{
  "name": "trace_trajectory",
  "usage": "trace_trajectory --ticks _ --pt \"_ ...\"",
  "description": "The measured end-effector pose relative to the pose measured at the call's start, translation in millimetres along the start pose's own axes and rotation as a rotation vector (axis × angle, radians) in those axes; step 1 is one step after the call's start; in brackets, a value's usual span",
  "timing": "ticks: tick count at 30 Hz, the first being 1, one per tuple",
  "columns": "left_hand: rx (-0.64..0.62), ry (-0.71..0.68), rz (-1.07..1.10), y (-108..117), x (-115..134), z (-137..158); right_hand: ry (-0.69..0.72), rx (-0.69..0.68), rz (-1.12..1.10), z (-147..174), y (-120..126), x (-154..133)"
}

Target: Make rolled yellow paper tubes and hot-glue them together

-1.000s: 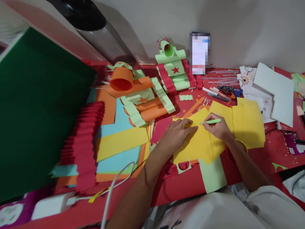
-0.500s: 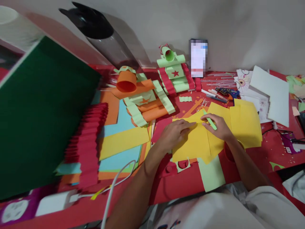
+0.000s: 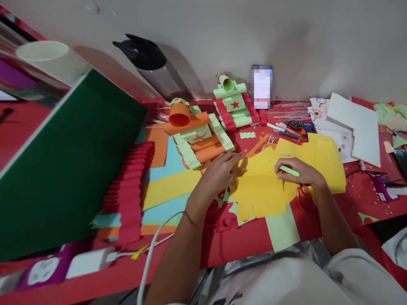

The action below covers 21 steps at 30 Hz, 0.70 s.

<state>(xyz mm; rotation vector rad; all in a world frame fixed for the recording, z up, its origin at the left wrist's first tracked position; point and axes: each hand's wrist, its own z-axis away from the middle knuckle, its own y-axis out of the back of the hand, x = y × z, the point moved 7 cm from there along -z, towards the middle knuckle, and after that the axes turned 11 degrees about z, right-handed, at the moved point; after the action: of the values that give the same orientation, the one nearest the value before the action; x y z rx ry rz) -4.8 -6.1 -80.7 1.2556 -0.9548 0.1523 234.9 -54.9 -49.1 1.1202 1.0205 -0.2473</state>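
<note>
Yellow paper (image 3: 262,195) lies on the desk in front of me. My left hand (image 3: 221,169) rests at its left edge, fingers apart and thumb over the sheet; some fingertips are hidden. A slim light-green utility knife (image 3: 290,170) is pinched in my right hand (image 3: 299,170), its thin tip pointing left just over the paper. Whether the tip touches the sheet, I cannot tell. More folded yellow paper (image 3: 327,163) lies to the right. Behind my left hand stand an orange and pale-green paper model (image 3: 202,142) and a green and red one (image 3: 233,106).
A green board (image 3: 63,169) leans on the left beside pleated red paper (image 3: 129,195). A dark-lidded bottle (image 3: 159,70) and a phone (image 3: 262,87) stand along the wall. Pens (image 3: 282,130), a white foam piece (image 3: 358,127) and a red tape roll (image 3: 305,200) lie right. A white cable (image 3: 149,258) crosses in front.
My left hand has moved back left from the paper's middle to its edge. The knife in my right hand has turned flatter. The yellow paper has shifted slightly, and the view has swung left.
</note>
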Motion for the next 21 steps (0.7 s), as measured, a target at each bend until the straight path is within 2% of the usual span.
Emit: trace_trajectory --ticks 7,10,13,15,18,21 --pt "-0.02 -0.016 -0.038 -6 -6 -1 0.022 0.066 -0.145 17 17 6" --pt "-0.019 -0.038 -0.052 -7 -4 -1 0.041 0.029 -0.117 16 13 11" --pt "-0.03 -0.06 -0.089 -7 -1 0 0.114 -0.038 -0.122 14 5 10" --pt "-0.039 -0.045 -0.108 -7 0 0 0.156 -0.033 -0.142 13 4 7" --pt "-0.043 -0.015 -0.098 -7 -1 -1 0.15 0.026 -0.13 11 6 4" --pt "-0.047 0.019 -0.083 -9 -5 -3 0.049 0.133 -0.005 6 9 7"
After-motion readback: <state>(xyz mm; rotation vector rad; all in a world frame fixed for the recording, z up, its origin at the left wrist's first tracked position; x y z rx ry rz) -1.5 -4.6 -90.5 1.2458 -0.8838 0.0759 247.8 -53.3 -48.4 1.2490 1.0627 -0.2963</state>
